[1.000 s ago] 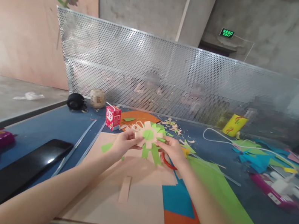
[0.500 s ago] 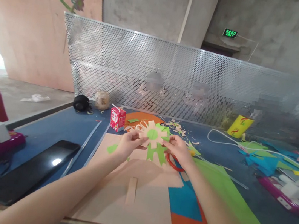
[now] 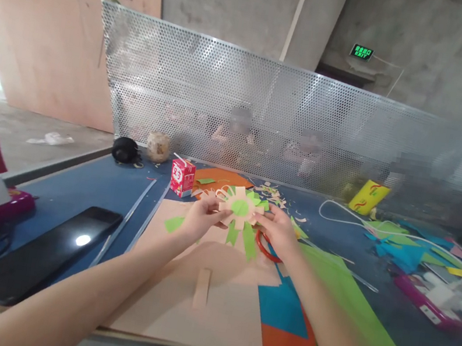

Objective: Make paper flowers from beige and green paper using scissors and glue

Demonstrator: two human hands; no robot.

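Between both hands I hold a paper flower [image 3: 240, 207], with pale peach petals around a green disc and green petals behind. My left hand [image 3: 205, 216] pinches its left edge. At its right edge, my right hand [image 3: 277, 226] grips with thumb and fingers. Green paper strips [image 3: 249, 243] show just below the flower. Under the hands lie peach paper sheets [image 3: 226, 332], with a short folded peach strip [image 3: 202, 288] on top. Red-orange scissor handles [image 3: 265, 248] lie beside my right hand, their blades hidden.
A red drink carton [image 3: 182, 177] stands behind my left hand. A black phone [image 3: 45, 251] and purple power strip [image 3: 17, 205] are at left. Green paper [image 3: 351, 299] lies at right, near another power strip [image 3: 422, 301]. A perforated metal screen [image 3: 209, 92] borders the table's back.
The camera view has shifted slightly. The flower is tilted a little differently, with its green back petals showing more evenly around the top. Both hands keep their hold.
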